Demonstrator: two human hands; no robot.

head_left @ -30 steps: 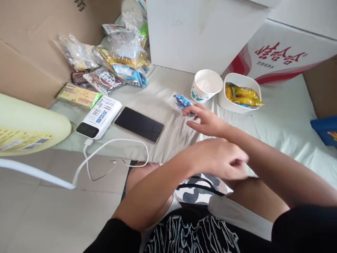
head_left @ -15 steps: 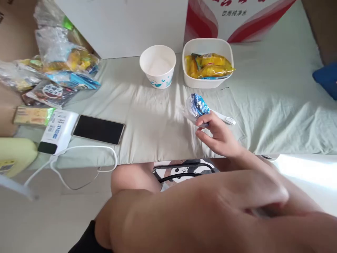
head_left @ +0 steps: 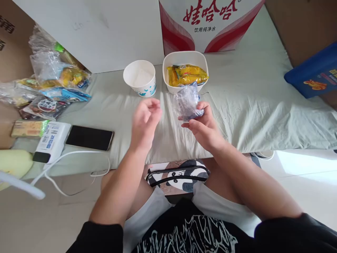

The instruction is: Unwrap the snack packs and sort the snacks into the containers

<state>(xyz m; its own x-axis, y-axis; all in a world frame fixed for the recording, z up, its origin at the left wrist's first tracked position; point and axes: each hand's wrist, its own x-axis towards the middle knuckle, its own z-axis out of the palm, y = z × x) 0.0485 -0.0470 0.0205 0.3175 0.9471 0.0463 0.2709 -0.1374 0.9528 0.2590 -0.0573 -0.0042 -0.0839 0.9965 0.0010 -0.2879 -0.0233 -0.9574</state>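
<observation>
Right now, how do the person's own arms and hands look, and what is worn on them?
Both forearms are bare. The left hand and the right hand wear no gloves, and no rings or watch can be seen. Black sleeves cover only the upper arms, at the bottom edge of the picture. No markings show on the sleeves.

Bright, even daylight, strongest glare on floor [head_left: 305,168] at right, soft shadows under paper cup [head_left: 140,78], motion blur on left hand [head_left: 145,119], wide-angle bending at edges.
</observation>
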